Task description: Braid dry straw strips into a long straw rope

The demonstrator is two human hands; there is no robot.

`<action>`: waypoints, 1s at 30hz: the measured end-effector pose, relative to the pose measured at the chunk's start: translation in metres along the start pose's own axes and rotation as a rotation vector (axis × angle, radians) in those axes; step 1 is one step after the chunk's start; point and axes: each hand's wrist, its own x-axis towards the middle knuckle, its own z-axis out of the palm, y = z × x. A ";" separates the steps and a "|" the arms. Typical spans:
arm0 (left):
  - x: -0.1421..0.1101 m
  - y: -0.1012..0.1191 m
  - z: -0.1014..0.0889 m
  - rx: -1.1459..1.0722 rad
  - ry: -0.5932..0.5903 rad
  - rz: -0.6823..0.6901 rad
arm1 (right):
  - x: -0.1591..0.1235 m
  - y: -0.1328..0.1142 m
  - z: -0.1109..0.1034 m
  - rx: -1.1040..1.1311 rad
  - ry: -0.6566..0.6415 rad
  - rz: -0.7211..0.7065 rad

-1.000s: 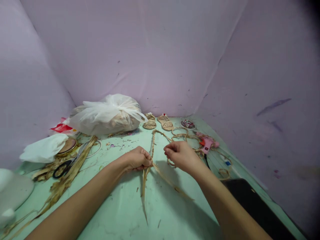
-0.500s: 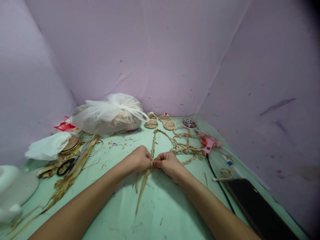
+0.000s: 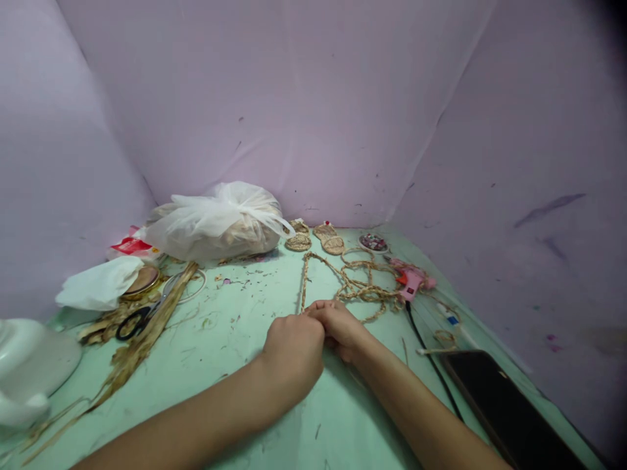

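A thin tan braided fibre cord [image 3: 304, 281] runs from a loose pile down to my hands at the middle of the green table. My right hand [image 3: 340, 328] is closed, its thumb and fingertips pinching the cord's near end. Against it, slightly lower and to the left, my left hand [image 3: 296, 349] is curled into a fist at the same end. Its fingertips are hidden behind its back, and so are the cord's loose strands. The rest of the cord lies in tangled loops [image 3: 365, 287] beyond my right hand.
Dried fibre strips [image 3: 147, 339] and black-handled scissors [image 3: 134, 323] lie left. Behind them is a stuffed white plastic bag [image 3: 220, 225]. Small woven slippers [image 3: 330, 241] and a dish of beads [image 3: 373, 243] stand at the back. A pink glue gun [image 3: 413, 281] and a phone [image 3: 499, 398] lie right.
My left hand has moved right and toward me, turning over so its back covers the loose strands. My right hand has stayed nearly in place at the cord's end.
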 end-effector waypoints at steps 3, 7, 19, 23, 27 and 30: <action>0.008 -0.008 -0.023 0.122 0.058 0.049 | 0.001 0.001 -0.003 -0.017 -0.072 -0.002; 0.026 -0.021 -0.056 -0.144 0.042 -0.150 | 0.000 0.001 -0.008 -0.057 -0.136 0.038; 0.039 -0.027 -0.027 -0.322 -0.268 -0.245 | 0.005 -0.001 -0.016 -0.545 -0.118 -0.296; 0.039 -0.021 -0.021 -0.186 -0.130 -0.283 | -0.010 -0.007 -0.011 -1.098 0.112 -0.471; 0.039 -0.022 -0.013 -0.262 -0.076 -0.297 | -0.033 -0.016 0.002 -1.390 0.288 -0.413; 0.040 -0.025 -0.011 -0.338 -0.107 -0.369 | -0.045 -0.020 0.013 -1.466 0.267 -0.353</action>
